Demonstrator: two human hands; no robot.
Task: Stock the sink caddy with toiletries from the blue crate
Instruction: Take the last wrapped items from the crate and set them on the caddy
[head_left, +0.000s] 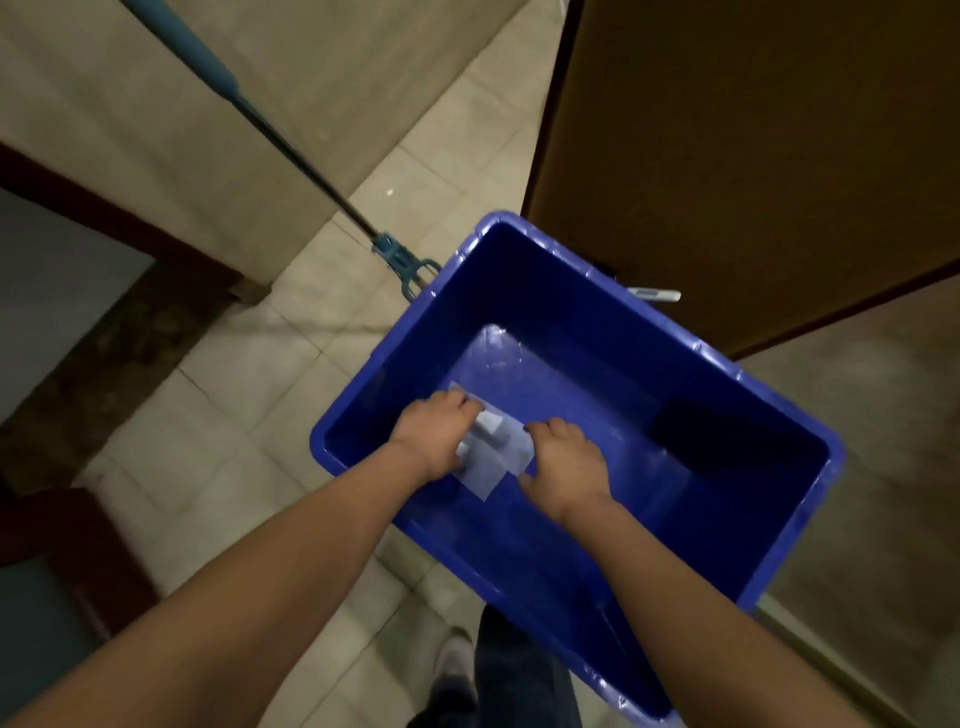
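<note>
Both hands reach down into the blue crate (571, 291), which stands on the tiled floor (249, 395). The left hand (436, 431) curls its fingers over the far-left end of a pale flat packet (491, 467), its grip grasping it. The right hand (566, 467) is clenched on the packet's right edge. The packet lies on the crate's bottom near the left wall, its long axis running from far left to near right. A dark object (691, 436) sits apart on the right. A mop (291, 140) leans beyond the crate, beside a brown door (753, 156).
</note>
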